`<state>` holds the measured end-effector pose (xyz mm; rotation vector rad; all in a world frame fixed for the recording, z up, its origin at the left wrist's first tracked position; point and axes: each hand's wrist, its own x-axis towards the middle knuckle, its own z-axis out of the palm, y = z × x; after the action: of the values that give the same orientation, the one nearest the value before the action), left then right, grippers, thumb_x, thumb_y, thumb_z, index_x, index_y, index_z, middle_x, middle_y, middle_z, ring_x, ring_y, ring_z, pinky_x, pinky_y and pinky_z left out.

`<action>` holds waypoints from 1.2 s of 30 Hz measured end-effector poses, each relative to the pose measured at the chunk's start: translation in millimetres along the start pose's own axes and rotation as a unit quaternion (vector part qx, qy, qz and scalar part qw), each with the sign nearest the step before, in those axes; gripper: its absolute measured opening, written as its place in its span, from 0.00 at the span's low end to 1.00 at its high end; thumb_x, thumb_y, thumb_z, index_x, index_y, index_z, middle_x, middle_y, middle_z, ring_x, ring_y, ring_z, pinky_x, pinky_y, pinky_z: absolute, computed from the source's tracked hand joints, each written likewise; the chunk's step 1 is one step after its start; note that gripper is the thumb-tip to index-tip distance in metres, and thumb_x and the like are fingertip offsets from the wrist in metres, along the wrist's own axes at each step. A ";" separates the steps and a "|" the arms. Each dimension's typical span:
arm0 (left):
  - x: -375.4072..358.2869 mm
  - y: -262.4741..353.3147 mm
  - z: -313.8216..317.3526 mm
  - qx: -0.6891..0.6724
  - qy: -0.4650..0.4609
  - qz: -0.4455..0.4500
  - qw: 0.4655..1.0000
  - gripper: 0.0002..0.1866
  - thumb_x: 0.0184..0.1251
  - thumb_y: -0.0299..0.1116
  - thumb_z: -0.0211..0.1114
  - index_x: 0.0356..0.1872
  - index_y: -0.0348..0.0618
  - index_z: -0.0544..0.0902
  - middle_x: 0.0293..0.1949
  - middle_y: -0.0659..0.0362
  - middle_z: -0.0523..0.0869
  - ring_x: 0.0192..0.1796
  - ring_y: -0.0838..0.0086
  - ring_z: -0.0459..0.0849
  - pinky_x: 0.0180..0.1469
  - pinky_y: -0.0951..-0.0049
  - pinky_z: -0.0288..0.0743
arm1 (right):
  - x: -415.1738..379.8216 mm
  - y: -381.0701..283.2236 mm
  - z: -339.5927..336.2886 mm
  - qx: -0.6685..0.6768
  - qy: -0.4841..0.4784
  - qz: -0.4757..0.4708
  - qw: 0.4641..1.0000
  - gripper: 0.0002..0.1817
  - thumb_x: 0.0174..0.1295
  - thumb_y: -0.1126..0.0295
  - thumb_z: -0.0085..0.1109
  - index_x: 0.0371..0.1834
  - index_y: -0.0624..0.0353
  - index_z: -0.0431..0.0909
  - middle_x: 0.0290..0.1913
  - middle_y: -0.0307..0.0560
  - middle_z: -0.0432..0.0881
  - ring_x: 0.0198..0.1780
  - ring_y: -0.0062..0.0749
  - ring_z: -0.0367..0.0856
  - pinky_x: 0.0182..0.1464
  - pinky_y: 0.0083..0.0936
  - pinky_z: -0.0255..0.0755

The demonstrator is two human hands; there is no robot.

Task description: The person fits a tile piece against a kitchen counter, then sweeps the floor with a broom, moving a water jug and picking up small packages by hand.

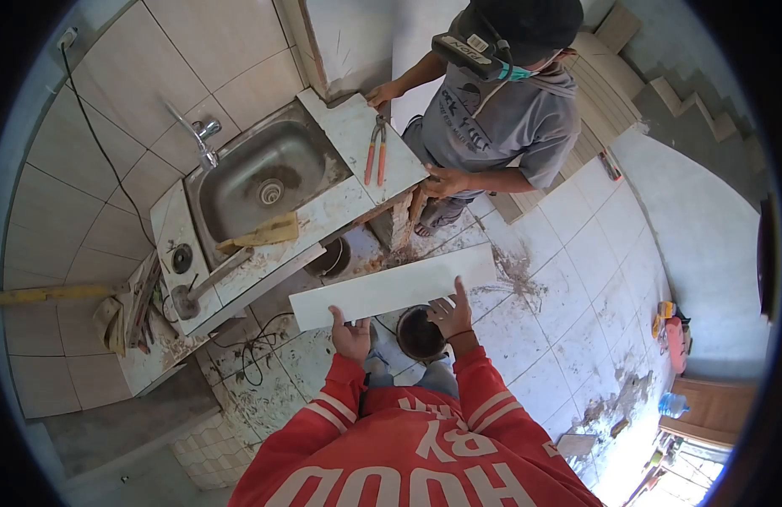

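Observation:
A long white tile strip (391,283) is held level in front of me, above the floor and beside the counter. My left hand (350,340) grips its near edge toward the left end, thumb on top and the other fingers partly hidden beneath. Farther right, my right hand (452,317) holds the same edge, with fingers reaching up onto the tile. Below the strip, close to my right hand, stands a dark bucket (420,335). The tiled counter (357,198) lies just beyond the strip's left half.
A steel sink (230,198) is set into the counter. Orange-handled pincers (376,156), a yellowish wooden piece (268,234) and a mallet-like tool (188,300) lie on it. A co-worker (501,127) touches the counter's far end. Another bucket (330,258) and a cable (257,342) are below.

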<state>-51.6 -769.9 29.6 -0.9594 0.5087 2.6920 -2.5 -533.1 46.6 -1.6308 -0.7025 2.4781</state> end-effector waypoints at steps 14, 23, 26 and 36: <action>22.6 47.0 -3.1 0.208 0.009 0.091 0.974 0.23 0.73 0.37 0.64 0.64 0.47 0.69 0.60 0.53 0.75 0.60 0.57 0.78 0.61 0.49 0.79 | 90.7 -26.3 35.2 0.130 -0.123 -0.151 0.972 0.52 0.55 0.24 0.55 0.73 0.52 0.61 0.63 0.48 0.73 0.63 0.47 0.72 0.66 0.48 0.67; 42.3 62.7 27.7 0.275 0.003 0.036 0.961 0.26 0.70 0.48 0.65 0.61 0.45 0.70 0.57 0.53 0.74 0.58 0.56 0.78 0.59 0.50 0.79 | 87.7 -23.4 25.0 0.194 -0.106 -0.133 0.966 0.55 0.50 0.18 0.53 0.73 0.45 0.59 0.66 0.48 0.68 0.64 0.50 0.66 0.67 0.58 0.61; 35.8 57.3 33.9 0.242 0.035 -0.017 0.970 0.33 0.66 0.52 0.68 0.63 0.46 0.66 0.62 0.50 0.68 0.64 0.50 0.73 0.62 0.45 0.76 | 76.2 -20.3 16.5 0.214 -0.130 -0.156 0.955 0.54 0.50 0.19 0.53 0.72 0.47 0.61 0.64 0.46 0.68 0.62 0.46 0.67 0.68 0.52 0.61; 25.0 32.3 5.3 0.240 0.077 0.025 0.968 0.24 0.66 0.43 0.66 0.57 0.49 0.66 0.60 0.50 0.65 0.61 0.43 0.72 0.61 0.45 0.74 | 60.0 -6.2 -24.8 0.194 -0.197 -0.141 0.951 0.52 0.56 0.25 0.55 0.70 0.56 0.60 0.62 0.46 0.69 0.60 0.41 0.68 0.66 0.44 0.63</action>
<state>-84.2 -794.6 25.2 -1.0163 1.1625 2.3662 -7.0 -500.3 -9.6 -0.8486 -0.4036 2.5357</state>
